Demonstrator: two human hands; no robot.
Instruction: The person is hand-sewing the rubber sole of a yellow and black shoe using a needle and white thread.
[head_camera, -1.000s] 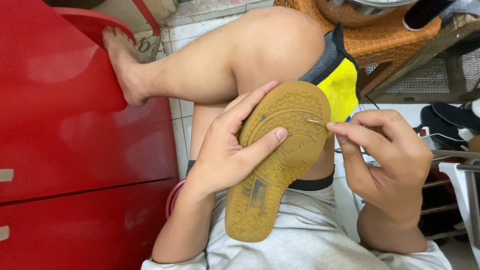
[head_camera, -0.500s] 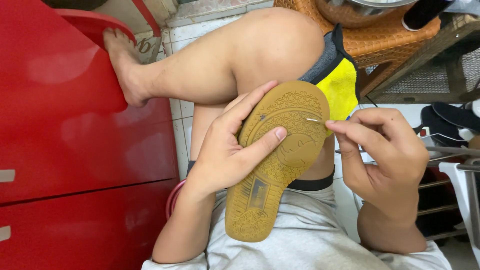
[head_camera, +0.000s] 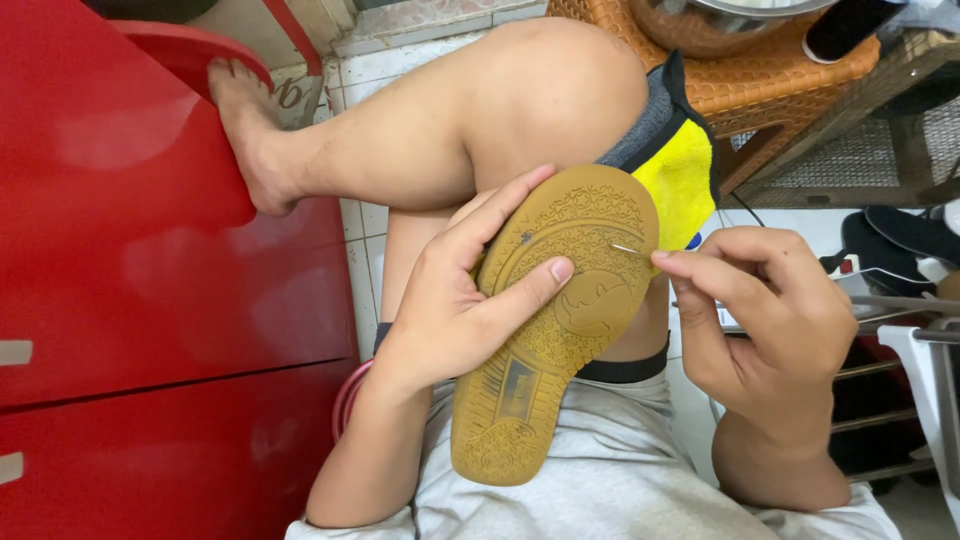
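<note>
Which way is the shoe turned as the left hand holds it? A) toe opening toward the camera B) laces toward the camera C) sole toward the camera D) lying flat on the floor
C: the left hand grips the shoe with its tan patterned sole facing up at the camera, while the right hand pinches a thin needle at its edge.

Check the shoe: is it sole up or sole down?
Sole up: the shoe's tan tread faces the camera, left hand gripping it.

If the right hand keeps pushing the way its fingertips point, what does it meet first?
The right hand pinches a needle aimed left. Straight on, it would first meet the edge of the shoe sole, where the needle seems already stuck in. Depth is hard to judge.
</note>
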